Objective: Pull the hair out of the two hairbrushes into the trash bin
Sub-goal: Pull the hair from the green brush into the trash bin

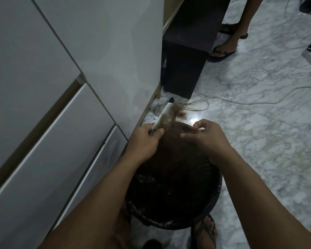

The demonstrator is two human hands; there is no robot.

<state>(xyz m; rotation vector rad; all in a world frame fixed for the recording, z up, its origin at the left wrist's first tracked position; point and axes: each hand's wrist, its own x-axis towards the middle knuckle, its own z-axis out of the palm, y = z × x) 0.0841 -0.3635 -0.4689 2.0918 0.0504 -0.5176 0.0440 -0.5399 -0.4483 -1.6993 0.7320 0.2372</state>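
My left hand (145, 136) grips the handle of a white hairbrush (164, 115), which points up and away over the far rim of the trash bin (212, 200). A brown clump of hair (180, 112) clings to the bristles near the brush's tip. My right hand (204, 134) hovers over the bin to the right of the brush, its fingertips pinched together; thin strands seem to run from them, but I cannot make them out clearly. The bin is round, dark and lined with a black bag. Only one brush is in view.
White cabinet doors (52, 105) stand close on the left. A dark box (188, 56) sits on the marble floor beyond the bin, with cables (223, 100) trailing past it. Another person's sandalled feet (223, 50) stand at the back. My own sandalled foot (205, 230) is beside the bin.
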